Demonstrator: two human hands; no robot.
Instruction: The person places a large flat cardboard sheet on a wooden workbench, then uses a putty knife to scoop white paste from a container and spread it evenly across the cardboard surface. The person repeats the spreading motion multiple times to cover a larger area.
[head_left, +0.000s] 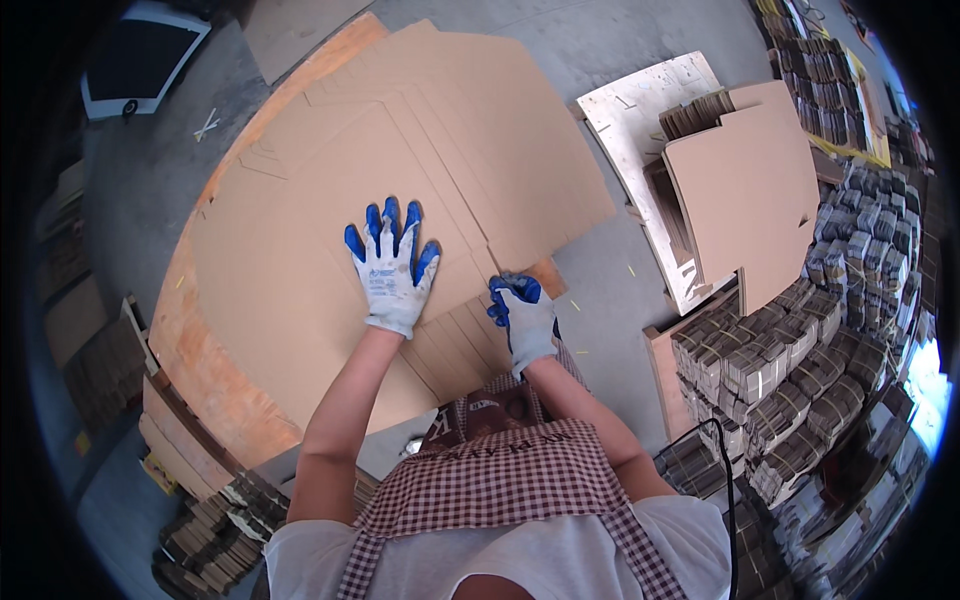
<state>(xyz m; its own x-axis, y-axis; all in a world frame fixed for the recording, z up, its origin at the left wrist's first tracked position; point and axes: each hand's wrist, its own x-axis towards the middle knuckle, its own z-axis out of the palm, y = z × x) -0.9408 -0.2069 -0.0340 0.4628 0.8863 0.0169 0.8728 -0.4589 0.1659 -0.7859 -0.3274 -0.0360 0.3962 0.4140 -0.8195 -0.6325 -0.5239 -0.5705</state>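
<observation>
Pressing flat, left hand fingers spread on the cardboard sheet — light, stiff, bendable; right hand pinches its near edge — the best hold.

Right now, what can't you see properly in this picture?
Head view:
- What the right hand grips: its curled fingers cover the cardboard sheet's edge.
- The wooden table top: cardboard hides most of it.
- Bundled cardboard stacks at right: bent by the rim, too small to count.
- The left hand lies flat on the sheet, hiding what's beneath.
</observation>
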